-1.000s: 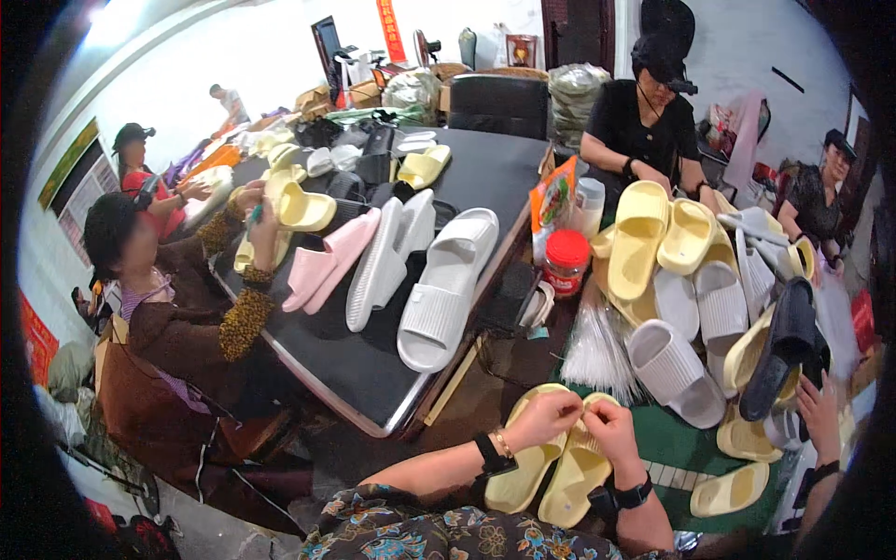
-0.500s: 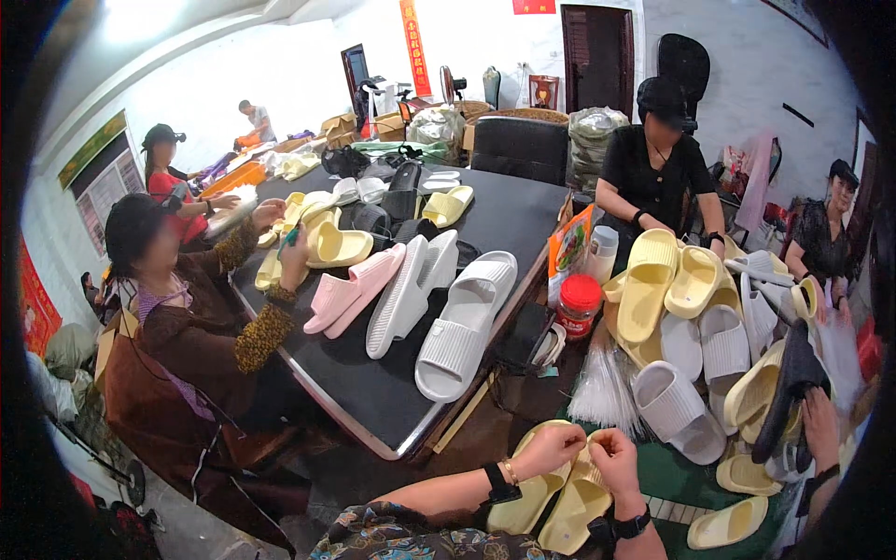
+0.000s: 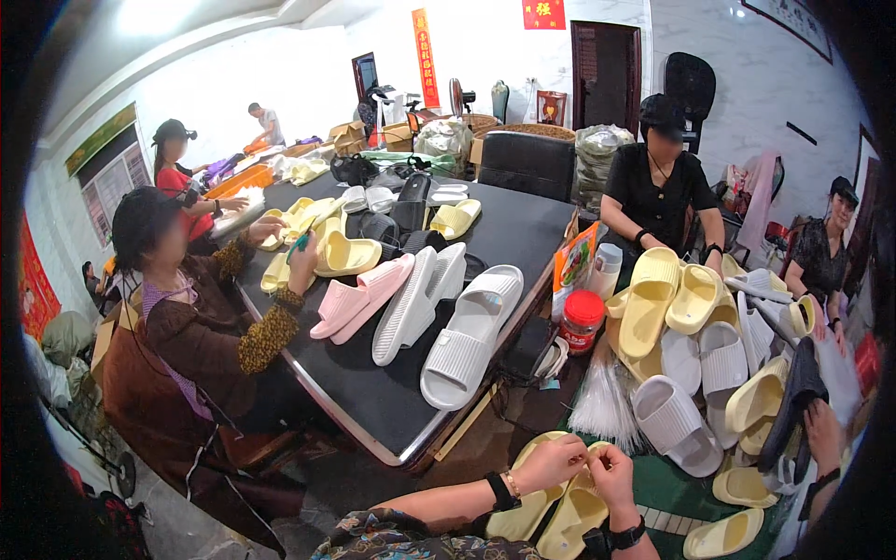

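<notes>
In front of me, side by side, lie two pale yellow slippers, a left one [image 3: 523, 511] and a right one [image 3: 577, 521]. My left hand [image 3: 553, 464] and my right hand [image 3: 611, 474] meet over their upper ends, thumbs and fingers pinched close together. Whatever sits between the fingertips is too small to make out. Just beyond my hands is a bundle of thin clear plastic strips [image 3: 602, 406]. A grey slipper [image 3: 677, 425] rests to the right of it, at the edge of a slipper heap. Another yellow slipper [image 3: 723, 534] lies by my right wrist on the green surface [image 3: 667, 476].
A black table [image 3: 392, 411] carries grey slippers [image 3: 471, 336], pink slippers [image 3: 362, 297] and yellow ones. A red-lidded jar [image 3: 581, 322] stands ahead. On the left a person [image 3: 187, 317] holds a green-handled tool; at right, another person's hand [image 3: 823, 437] touches a black slipper [image 3: 793, 401].
The view has shifted slightly, so the scene sits a little lower and to the right. My hands stay pinched together over the yellow slippers, nearly in the same place.
</notes>
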Demonstrator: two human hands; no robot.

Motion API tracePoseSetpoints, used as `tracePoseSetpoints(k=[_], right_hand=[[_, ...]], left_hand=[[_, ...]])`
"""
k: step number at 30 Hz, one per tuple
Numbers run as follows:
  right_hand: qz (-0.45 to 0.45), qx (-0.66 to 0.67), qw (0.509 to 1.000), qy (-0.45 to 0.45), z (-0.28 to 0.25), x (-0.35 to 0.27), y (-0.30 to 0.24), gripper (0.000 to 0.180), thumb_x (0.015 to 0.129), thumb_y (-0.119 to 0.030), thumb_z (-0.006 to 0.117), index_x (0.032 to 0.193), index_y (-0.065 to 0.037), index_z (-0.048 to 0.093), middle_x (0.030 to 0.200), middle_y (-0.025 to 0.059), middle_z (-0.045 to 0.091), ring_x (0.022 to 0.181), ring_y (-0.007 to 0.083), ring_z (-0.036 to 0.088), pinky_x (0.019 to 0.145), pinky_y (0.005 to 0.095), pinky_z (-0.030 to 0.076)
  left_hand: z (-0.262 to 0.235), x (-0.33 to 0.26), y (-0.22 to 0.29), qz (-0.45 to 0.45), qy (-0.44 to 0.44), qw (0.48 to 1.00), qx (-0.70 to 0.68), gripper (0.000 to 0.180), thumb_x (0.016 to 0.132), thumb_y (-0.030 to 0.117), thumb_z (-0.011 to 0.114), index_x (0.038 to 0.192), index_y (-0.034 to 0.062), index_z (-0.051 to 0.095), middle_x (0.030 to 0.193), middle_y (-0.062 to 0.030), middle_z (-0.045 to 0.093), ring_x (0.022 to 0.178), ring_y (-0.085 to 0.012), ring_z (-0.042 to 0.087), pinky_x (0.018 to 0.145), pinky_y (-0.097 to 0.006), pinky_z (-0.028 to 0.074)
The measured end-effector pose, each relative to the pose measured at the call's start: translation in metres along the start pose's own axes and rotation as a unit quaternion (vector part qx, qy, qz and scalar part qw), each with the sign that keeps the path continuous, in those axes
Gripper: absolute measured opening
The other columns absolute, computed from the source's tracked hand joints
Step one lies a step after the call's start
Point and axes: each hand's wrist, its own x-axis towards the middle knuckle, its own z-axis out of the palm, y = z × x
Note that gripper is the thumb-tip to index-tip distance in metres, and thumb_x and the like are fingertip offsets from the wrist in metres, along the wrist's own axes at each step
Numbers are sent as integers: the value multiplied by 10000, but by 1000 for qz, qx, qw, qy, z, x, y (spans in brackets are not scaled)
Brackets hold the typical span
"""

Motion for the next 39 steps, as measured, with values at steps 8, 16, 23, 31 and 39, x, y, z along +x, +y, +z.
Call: tracePoseSetpoints(k=[8,16,23,31,39], right_hand=[[-124,-120,984,44,7,-1,8,99,763,-32,605,743,12,519,688,160,536,644,315,528,601,406,423],[-57,-20,990,125,-18,7,26,50,823,-37,476,786,-4,471,679,62,450,677,125,436,609,308,405],[-65,3,986,156,-21,5,-12,80,898,-78,528,883,-4,501,755,25,471,696,97,435,626,268,404],[8,-156,983,-100,-32,-52,-56,189,875,-166,628,809,11,637,648,57,620,592,109,574,558,281,463],[70,-230,945,-220,-32,-60,-38,362,877,-367,637,864,-6,655,743,179,660,675,308,658,615,386,507]], left_hand=[[-2,5,15,-3,-27,999,25,164,792,87,637,938,22,597,888,-117,601,746,-335,614,640,-395,517],[-1,-3,2,-11,-23,1000,-10,135,802,66,613,921,4,595,896,-144,601,790,-327,620,683,-397,498],[-43,-4,13,-37,4,996,81,322,838,177,678,1109,26,592,1206,-183,583,1119,-333,556,956,-405,452],[-172,-6,35,-110,194,966,129,448,799,93,716,1201,6,537,1100,-171,603,1010,-321,595,887,-389,482],[-255,-19,92,44,57,626,-777,697,935,542,464,1432,70,338,1043,-166,599,811,-297,608,701,-412,509]])
